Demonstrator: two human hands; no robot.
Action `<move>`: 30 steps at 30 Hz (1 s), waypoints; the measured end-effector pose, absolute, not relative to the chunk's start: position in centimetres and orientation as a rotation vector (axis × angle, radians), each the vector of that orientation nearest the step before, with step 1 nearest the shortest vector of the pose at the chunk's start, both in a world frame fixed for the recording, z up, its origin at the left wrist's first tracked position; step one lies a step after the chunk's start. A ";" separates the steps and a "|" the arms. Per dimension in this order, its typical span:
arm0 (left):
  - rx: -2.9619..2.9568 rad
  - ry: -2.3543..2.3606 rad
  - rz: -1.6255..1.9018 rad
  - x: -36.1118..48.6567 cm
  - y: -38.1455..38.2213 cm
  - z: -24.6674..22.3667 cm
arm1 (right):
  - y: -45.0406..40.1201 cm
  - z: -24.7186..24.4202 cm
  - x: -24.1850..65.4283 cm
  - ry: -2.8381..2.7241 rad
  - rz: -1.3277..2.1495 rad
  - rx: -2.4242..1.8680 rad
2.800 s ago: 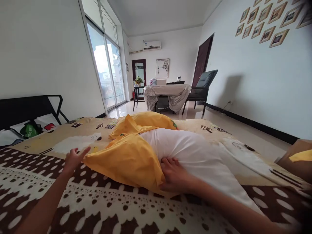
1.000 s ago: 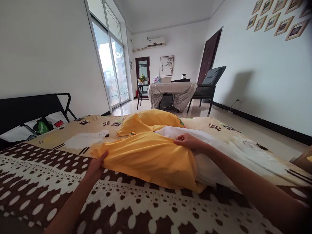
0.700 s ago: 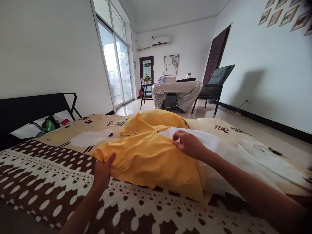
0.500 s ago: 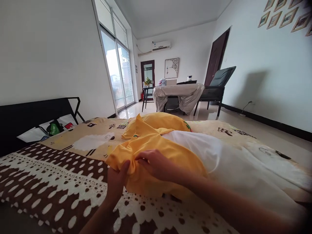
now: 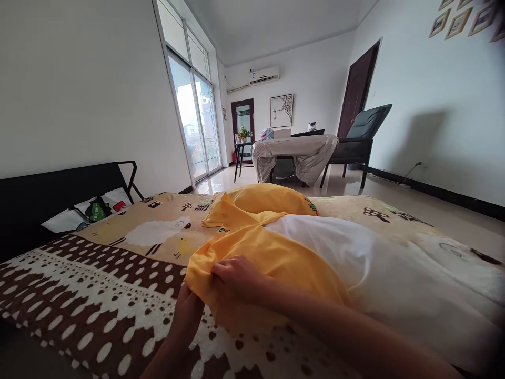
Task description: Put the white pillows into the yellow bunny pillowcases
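A yellow cloth cover (image 5: 276,252) lies bunched over the middle of the bed, with a white pillow or inner piece (image 5: 327,237) coming out of it toward the right. My left hand (image 5: 189,308) is closed on the cover's lower left edge, its fingertips partly hidden by the fabric. Just right of it, my right hand (image 5: 236,276) pinches the same cloth near that corner, fingers curled. Behind both hands, a rounded yellow part (image 5: 260,195) with a small green and red pattern rests on the bed.
A patterned blanket (image 5: 158,231) covers the bed. White bags (image 5: 67,217) lie by the black headboard (image 5: 79,184) at left. Beyond the bed stand a table with a draped cover (image 5: 294,147), a black chair (image 5: 361,137) and a plant (image 5: 243,133).
My left hand has moved slightly down, and its thumb no longer shows over the cloth. My right hand has shifted a little left and down, and the corner between them is less bunched.
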State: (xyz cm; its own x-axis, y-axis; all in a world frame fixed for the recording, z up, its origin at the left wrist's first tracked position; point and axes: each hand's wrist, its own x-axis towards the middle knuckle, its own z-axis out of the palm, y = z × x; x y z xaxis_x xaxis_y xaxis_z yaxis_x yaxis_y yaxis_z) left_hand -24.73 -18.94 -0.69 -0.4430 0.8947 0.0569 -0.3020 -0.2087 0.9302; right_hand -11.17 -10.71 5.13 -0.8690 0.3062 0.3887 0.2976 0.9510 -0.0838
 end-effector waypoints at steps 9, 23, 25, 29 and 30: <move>1.274 1.704 1.647 -24.7 -20.4 0.6 | -11.0 4.9 -12.3 -2.740 -0.214 -0.373; 1.175 1.605 1.767 -26.1 -21.4 -1.4 | -10.2 4.4 -12.5 -2.702 -0.422 -0.259; 1.094 1.471 1.750 -26.2 -21.4 -2.2 | -10.4 4.1 -12.7 -2.670 -0.447 -0.228; 0.981 1.169 1.782 -26.6 -20.5 -2.5 | -10.7 3.2 -13.3 -2.532 -0.513 -0.180; 0.979 1.135 1.802 -26.7 -20.2 -2.3 | -10.8 3.1 -13.4 -2.492 -0.532 -0.162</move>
State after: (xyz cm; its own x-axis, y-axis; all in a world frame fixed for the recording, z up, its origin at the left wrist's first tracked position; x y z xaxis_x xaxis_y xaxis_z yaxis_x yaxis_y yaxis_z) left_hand -26.74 -20.16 -2.33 -0.4022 0.8938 0.1985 -0.2067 -0.2998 0.9313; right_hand -13.37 -10.77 3.06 -0.8247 -0.0021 0.5656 0.2292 0.9130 0.3376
